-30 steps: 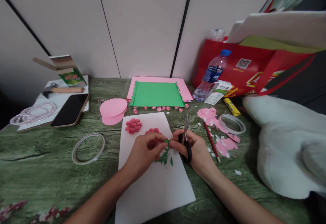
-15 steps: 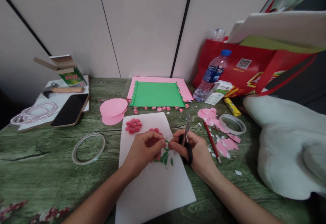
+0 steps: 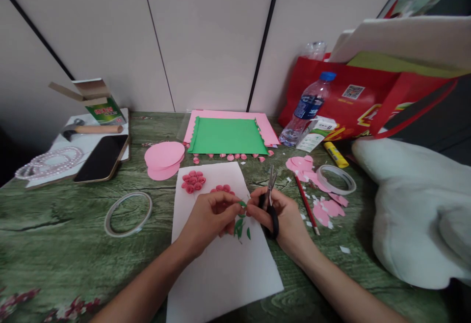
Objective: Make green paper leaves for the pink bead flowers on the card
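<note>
My left hand point(image 3: 217, 215) is closed in a pinch on a small green paper leaf point(image 3: 242, 204) above the white sheet point(image 3: 221, 274). Facing it, my right hand point(image 3: 281, 215) is closed around the black-handled scissors point(image 3: 271, 186), whose blades point up and away. Its thumb and fingertip press together close to the leaf; whether they touch it I cannot tell. Below the hands lie several loose green leaves point(image 3: 238, 229). A cluster of rolled pink paper flowers point(image 3: 193, 182) sits at the sheet's upper left. A second pink cluster point(image 3: 222, 188) is partly hidden by my left hand.
Green paper point(image 3: 228, 136) lies at the back, small pink rolls along its front edge. Left are a tape ring point(image 3: 107, 220), pink paper circles point(image 3: 164, 156) and a phone point(image 3: 103, 159). Right are a pencil point(image 3: 306, 203), pink scraps point(image 3: 327, 209), a bottle point(image 3: 307, 110) and a white plush toy point(image 3: 415, 215).
My left hand has shifted slightly, and the green leaf at its fingertips shows more clearly. The right hand and scissors have hardly moved.
</note>
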`<action>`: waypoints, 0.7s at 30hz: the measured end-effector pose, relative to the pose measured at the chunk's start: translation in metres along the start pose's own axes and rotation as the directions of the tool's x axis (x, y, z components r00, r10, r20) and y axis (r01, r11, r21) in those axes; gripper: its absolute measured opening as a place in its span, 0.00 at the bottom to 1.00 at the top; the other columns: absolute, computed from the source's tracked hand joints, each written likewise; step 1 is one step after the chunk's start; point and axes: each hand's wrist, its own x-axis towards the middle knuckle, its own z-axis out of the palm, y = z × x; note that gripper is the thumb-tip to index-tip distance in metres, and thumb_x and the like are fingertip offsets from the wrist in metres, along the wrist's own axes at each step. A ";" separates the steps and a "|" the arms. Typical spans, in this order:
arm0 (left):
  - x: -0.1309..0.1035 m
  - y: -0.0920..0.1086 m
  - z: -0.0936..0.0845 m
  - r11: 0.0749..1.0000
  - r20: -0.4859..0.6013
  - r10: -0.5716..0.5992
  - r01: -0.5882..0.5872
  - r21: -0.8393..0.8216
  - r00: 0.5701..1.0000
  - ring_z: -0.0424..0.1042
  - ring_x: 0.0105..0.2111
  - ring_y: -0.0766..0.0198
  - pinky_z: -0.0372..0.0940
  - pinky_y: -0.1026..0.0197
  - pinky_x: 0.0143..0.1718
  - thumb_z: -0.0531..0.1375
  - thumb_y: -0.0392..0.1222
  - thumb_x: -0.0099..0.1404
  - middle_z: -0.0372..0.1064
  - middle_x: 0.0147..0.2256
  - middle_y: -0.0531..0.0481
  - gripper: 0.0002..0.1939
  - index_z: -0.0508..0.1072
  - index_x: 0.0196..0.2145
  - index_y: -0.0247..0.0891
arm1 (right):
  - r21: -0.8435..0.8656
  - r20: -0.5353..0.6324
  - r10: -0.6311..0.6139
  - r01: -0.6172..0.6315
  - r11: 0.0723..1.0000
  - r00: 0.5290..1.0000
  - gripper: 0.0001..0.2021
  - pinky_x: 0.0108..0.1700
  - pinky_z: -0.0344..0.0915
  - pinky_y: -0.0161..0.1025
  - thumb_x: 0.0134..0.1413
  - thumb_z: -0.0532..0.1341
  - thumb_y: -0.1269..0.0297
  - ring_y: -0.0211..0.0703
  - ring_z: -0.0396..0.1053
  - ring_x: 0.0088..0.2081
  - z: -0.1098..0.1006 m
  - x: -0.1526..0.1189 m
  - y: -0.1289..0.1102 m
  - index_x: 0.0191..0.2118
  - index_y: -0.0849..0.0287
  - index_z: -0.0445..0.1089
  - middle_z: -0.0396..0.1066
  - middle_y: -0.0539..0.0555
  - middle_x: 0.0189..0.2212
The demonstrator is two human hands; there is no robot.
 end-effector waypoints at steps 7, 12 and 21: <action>0.000 0.000 -0.001 1.000 -0.004 0.001 -0.001 0.005 1.000 0.55 0.12 0.74 0.49 0.70 0.13 0.60 0.41 0.54 0.62 0.12 0.57 0.07 0.70 0.26 0.34 | 0.006 0.000 0.013 -0.013 1.000 1.000 0.14 0.24 0.57 0.32 0.37 0.69 0.62 0.34 0.61 0.22 -0.001 0.000 0.001 0.31 0.57 0.66 0.67 0.46 0.21; 0.000 -0.003 0.001 1.000 0.000 0.003 -0.003 -0.029 1.000 0.56 0.13 0.74 0.50 0.71 0.13 0.60 0.41 0.55 0.61 0.12 0.58 0.07 0.68 0.25 0.35 | 0.022 0.014 0.011 -0.011 1.000 1.000 0.15 0.22 0.57 0.31 0.36 0.70 0.61 0.33 0.60 0.20 0.001 0.000 -0.001 0.29 0.58 0.65 0.65 0.45 0.19; 0.000 0.003 -0.003 0.991 -0.026 0.091 -0.094 -0.099 0.995 0.58 0.13 0.73 0.53 0.70 0.13 0.59 0.43 0.57 0.64 0.13 0.57 0.08 0.66 0.26 0.36 | -0.032 0.170 0.026 -0.021 0.999 0.985 0.14 0.25 0.59 0.33 0.41 0.68 0.58 0.35 0.63 0.24 0.001 -0.005 0.005 0.33 0.58 0.68 0.69 0.49 0.23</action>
